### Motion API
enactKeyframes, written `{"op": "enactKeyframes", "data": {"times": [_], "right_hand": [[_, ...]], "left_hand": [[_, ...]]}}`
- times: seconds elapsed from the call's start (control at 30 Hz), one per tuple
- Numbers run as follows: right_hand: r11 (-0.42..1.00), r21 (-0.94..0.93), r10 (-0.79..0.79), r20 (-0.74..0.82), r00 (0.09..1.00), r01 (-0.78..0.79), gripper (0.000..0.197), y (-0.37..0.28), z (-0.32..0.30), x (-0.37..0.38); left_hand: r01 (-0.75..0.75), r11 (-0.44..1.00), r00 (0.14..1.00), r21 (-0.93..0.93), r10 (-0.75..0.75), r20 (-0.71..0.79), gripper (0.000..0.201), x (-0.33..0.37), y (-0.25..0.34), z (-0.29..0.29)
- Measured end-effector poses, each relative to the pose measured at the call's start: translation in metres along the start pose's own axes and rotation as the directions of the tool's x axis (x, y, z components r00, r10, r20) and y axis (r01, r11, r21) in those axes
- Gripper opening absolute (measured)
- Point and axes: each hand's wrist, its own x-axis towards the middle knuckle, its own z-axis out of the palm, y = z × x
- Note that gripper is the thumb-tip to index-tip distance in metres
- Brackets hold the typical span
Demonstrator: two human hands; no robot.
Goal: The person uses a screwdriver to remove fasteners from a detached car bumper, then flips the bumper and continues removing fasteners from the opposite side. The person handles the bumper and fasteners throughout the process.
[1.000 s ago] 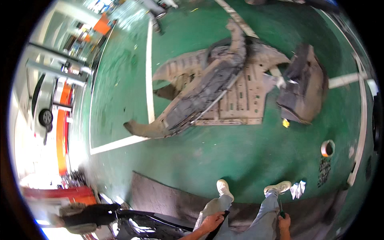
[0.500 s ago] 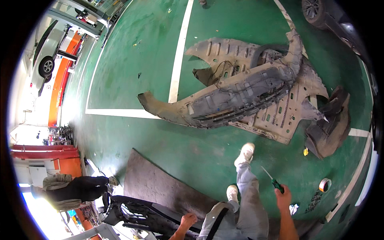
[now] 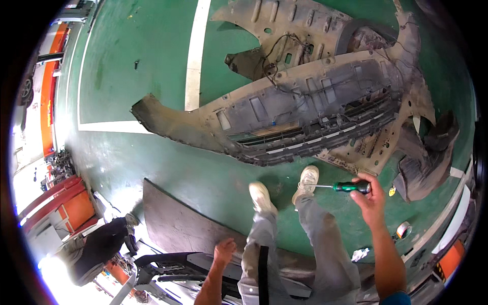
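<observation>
My right hand (image 3: 371, 201) is closed around the green and black handle of a screwdriver (image 3: 351, 187). Its thin metal shaft points left, across the front of my right shoe. My left hand (image 3: 224, 251) hangs low beside my left leg, its fingers loosely curled, and nothing shows in it. Below that hand lies a black car bumper (image 3: 185, 264). Ahead of my feet, a dirty grey bumper cover (image 3: 284, 109) with loose wiring rests on a large dusty undertray (image 3: 290, 18).
A dark mat (image 3: 185, 211) lies left of my feet. Crumpled dark lining (image 3: 427, 160) sits at the right, with a tape roll (image 3: 403, 230) and white crumpled paper (image 3: 360, 254) nearer me. Another person (image 3: 99, 249) is at the lower left.
I have stepped forward, and the bumper cover and undertray look closer. My left shoe has come ahead. My right hand has risen, with the screwdriver swung from slanting to nearly level.
</observation>
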Motion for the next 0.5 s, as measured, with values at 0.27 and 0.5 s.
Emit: {"op": "enactKeyframes", "data": {"times": [0.27,0.5], "right_hand": [[0.981,-0.183,-0.093,-0.185,0.978,0.058,0.047,0.017,0.026,0.098],[0.668,-0.739,0.085,0.193,0.978,0.088,0.066,0.071,0.052,0.161]], "left_hand": [[-0.165,0.951,0.977,-0.263,0.194,0.09,0.033,0.19,0.102,-0.015],[-0.008,0.899,0.998,-0.437,0.036,0.057,0.064,0.285,0.176,-0.012]]}}
